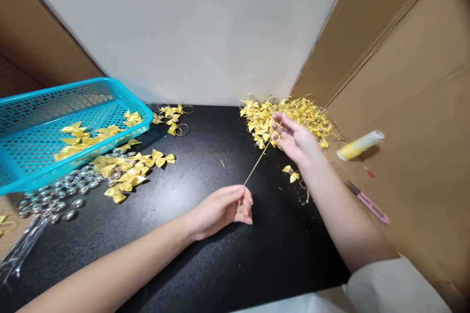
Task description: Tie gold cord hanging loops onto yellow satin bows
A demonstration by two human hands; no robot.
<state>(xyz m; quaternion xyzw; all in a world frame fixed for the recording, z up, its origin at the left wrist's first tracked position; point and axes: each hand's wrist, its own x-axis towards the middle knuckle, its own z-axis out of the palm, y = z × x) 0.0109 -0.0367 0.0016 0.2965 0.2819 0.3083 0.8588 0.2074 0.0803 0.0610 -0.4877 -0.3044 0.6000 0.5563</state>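
My left hand (223, 208) pinches the near end of a thin gold cord (259, 160) over the black mat (205, 254). The cord runs taut up and to the right to my right hand (295, 139), which grips its far end at the edge of a heap of finished yellow bows with gold loops (293, 117). One single yellow bow (292, 173) lies just below my right wrist.
A turquoise basket (44, 127) with some yellow bows stands at the left. Loose yellow bows (128, 168) and silver beads (58, 195) lie in front of it. A thread spool (360, 145) and pink snips (369, 203) rest at the right. Cardboard walls stand on both sides.
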